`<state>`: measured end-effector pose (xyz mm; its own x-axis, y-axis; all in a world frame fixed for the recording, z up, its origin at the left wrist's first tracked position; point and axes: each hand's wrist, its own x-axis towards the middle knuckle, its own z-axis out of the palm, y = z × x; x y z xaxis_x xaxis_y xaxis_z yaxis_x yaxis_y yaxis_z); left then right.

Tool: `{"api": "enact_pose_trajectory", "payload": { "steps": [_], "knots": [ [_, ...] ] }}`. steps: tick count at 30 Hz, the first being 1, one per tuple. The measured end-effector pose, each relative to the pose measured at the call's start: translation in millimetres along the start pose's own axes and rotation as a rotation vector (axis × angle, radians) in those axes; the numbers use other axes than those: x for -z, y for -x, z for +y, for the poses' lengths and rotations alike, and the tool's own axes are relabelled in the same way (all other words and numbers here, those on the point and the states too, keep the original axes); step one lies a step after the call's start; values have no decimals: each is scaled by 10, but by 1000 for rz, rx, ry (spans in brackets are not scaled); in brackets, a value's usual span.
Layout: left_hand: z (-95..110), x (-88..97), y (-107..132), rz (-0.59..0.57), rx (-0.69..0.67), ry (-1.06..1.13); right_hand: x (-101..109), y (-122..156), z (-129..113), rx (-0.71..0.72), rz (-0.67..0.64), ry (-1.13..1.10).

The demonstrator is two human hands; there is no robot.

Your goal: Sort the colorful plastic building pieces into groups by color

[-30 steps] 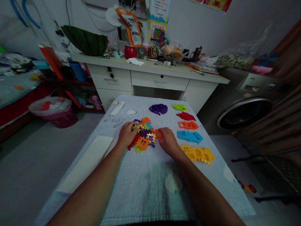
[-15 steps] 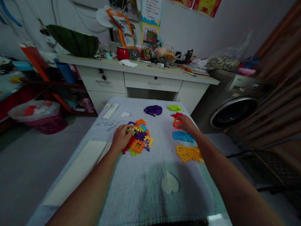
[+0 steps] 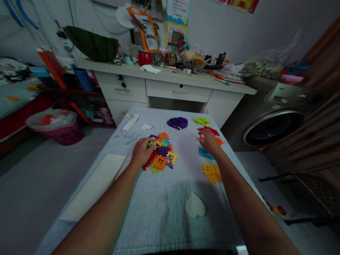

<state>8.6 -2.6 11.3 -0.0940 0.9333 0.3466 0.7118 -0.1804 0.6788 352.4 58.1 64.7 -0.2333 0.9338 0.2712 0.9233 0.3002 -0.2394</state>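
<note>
My left hand (image 3: 142, 151) is at the left edge of a mixed pile of plastic interlocking pieces (image 3: 159, 162). Its thumb and fingers close on a lime-green interlocking piece (image 3: 152, 144). My right hand (image 3: 209, 141) reaches to the far right of the table, with its fingertips pinched on an orange interlocking piece (image 3: 202, 137). More orange pieces (image 3: 219, 141) lie beside that hand, partly hidden by it. Red pieces (image 3: 212, 130) lie just beyond, blue pieces (image 3: 205, 153) just nearer, and yellow pieces (image 3: 211, 172) under the forearm's edge.
Purple pieces (image 3: 177, 123) and lime-green pieces (image 3: 202, 120) sit in heaps at the cloth-covered table's (image 3: 159, 209) far end. A white strip-shaped object (image 3: 130, 123) lies far left, and a white board (image 3: 95, 187) along the left edge. Behind stands a cluttered desk (image 3: 170, 76).
The view has shifted slightly, moving the scene rightward. My right hand has moved a little nearer and over the orange pieces, uncovering more red ones. My left hand stays at the mixed pile.
</note>
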Motion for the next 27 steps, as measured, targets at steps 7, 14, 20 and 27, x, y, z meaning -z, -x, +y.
{"api": "enact_pose_trajectory", "payload": {
  "steps": [7, 14, 20, 27],
  "knots": [
    [-10, -2, 14, 17, -8, 3, -32, 39, -41, -177, -42, 67],
    [-13, -2, 5, 2, -9, -8, -42, -146, -184, -112, -180, 167],
    [-39, 0, 3, -3, -37, 5, -209, -235, -320, -109, -234, 254],
    [-58, -16, 4, 2, -43, 12, 61, -295, 26, -281, -68, -21]
  ]
}}
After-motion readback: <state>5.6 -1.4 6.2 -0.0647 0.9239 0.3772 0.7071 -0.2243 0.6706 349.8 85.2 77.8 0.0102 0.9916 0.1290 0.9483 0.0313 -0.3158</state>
